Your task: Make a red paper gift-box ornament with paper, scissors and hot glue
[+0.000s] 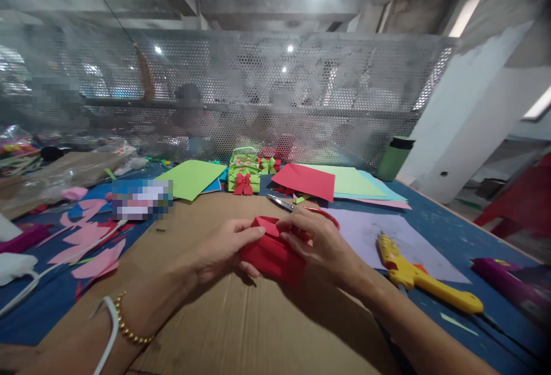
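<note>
A small red paper bag (pixel 275 257) is held between both hands over the brown cardboard sheet (pixel 249 329). My left hand (pixel 230 246) grips its left side, thumb along the top edge and fingers beneath. With thumb and fingers pressed together, my right hand (pixel 312 237) pinches the bag's upper right edge; those fingertips partly hide the opening. Just behind the hands lie scissors (pixel 280 203) with red handles, partly covered by my right hand. Farther back stand several small green bags (pixel 244 177), the front one bearing a red bow (pixel 243 184).
A yellow glue gun (pixel 413 277) rests at right on lilac paper, with a purple glue gun (pixel 508 283) beyond. Red paper (pixel 306 181), green paper (pixel 196 178) and a green bottle (pixel 394 158) are farther back. Pink paper scraps (pixel 84 243) and a white cable (pixel 73 257) lie left.
</note>
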A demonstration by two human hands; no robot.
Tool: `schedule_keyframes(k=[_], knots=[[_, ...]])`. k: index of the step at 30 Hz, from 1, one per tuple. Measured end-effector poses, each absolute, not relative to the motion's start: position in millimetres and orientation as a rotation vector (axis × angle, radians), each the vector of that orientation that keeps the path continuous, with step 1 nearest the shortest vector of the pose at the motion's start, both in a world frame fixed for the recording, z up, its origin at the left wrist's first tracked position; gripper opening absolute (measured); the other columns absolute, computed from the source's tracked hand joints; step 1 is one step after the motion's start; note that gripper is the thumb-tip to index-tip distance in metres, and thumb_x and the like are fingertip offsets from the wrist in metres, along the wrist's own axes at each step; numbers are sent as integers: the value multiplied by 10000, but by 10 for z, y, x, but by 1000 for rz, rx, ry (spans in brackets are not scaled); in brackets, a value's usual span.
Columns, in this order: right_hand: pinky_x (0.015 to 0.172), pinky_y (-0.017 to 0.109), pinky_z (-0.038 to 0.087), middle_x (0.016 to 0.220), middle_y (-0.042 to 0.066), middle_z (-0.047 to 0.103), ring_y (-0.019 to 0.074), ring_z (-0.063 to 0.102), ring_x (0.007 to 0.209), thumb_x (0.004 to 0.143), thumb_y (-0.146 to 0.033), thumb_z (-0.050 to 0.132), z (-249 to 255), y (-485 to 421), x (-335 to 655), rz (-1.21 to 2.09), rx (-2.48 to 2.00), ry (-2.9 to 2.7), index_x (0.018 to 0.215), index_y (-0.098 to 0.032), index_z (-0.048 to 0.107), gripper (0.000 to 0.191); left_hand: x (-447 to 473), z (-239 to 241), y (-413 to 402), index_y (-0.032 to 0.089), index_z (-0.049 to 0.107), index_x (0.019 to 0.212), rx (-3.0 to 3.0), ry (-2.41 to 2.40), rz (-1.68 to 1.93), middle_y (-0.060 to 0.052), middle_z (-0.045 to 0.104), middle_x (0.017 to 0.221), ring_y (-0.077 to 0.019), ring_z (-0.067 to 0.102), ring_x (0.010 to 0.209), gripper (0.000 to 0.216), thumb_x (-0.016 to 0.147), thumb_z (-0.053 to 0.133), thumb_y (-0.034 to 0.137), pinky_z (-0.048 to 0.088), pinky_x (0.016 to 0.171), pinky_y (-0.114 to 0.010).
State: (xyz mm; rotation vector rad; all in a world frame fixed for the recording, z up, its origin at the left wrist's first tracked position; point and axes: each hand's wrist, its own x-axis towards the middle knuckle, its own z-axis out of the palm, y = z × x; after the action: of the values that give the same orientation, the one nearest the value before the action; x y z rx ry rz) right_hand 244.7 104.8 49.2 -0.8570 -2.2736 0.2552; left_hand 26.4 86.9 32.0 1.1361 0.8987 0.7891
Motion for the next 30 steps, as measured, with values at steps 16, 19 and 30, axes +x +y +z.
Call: schedule_keyframes(k=[16,19,30], knots=[[703,303,451,931,60,655,171,590,806,865,-115,632,450,1076,2451,238,-900,-2331,1022,-195,682,184,289,362,843,121,658,1139,1151,962,815,-138,725,983,-208,721,742,384,859,661,385,600,586,-297],[693,301,453,933,61,656,170,594,802,872,-123,633,440,1089,2457,235,-897,-2337,1048,-194,682,197,286,370,845,106,676,1086,1158,944,811,-144,719,1008,-199,709,771,338,825,675,322,604,626,-302],[762,318,480,1006,50,655,183,623,882,840,-76,661,378,1038,2422,109,-814,-2337,1068,-215,660,267,310,379,861,114,694,929,1119,1023,827,-74,697,825,-159,676,647,242,727,601,209,606,534,-286]])
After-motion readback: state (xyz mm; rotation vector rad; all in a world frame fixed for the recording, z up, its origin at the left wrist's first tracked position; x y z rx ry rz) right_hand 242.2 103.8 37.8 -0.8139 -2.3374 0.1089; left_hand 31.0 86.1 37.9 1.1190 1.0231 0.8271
